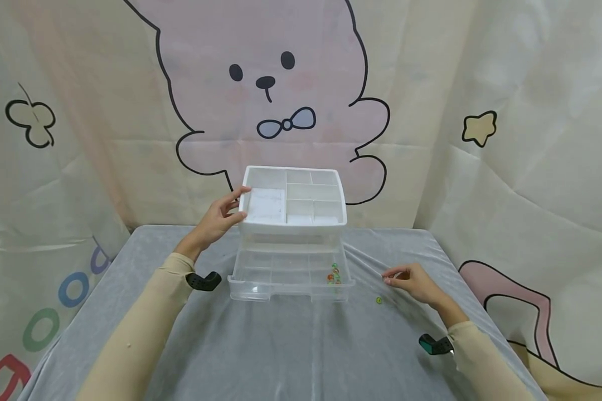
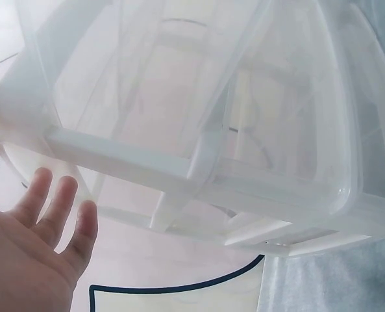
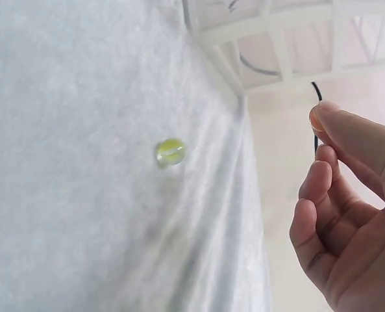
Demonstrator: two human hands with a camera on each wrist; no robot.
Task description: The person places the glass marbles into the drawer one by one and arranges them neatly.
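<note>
A white plastic drawer box [image 1: 266, 225] with a compartment tray on top stands at the table's far side. My left hand [image 1: 215, 220] grips the left rim of its top by thumb and index finger, the other fingers loose beside the wall in the left wrist view. The clear lower drawer [image 1: 291, 291] is pulled out, with several green and orange marbles [image 1: 334, 274] in its right compartments. My right hand [image 1: 415, 283], right of the drawer, pinches an orange marble [image 3: 315, 120] between thumb and fingertip. A yellow-green marble [image 3: 171, 151] lies on the cloth near that hand.
Grey cloth [image 1: 291, 351] covers the table, wrinkled to the right of the box. A printed curtain [image 1: 406, 67] hangs close behind the table and along both sides. Each wrist wears a dark camera mount [image 1: 203, 281].
</note>
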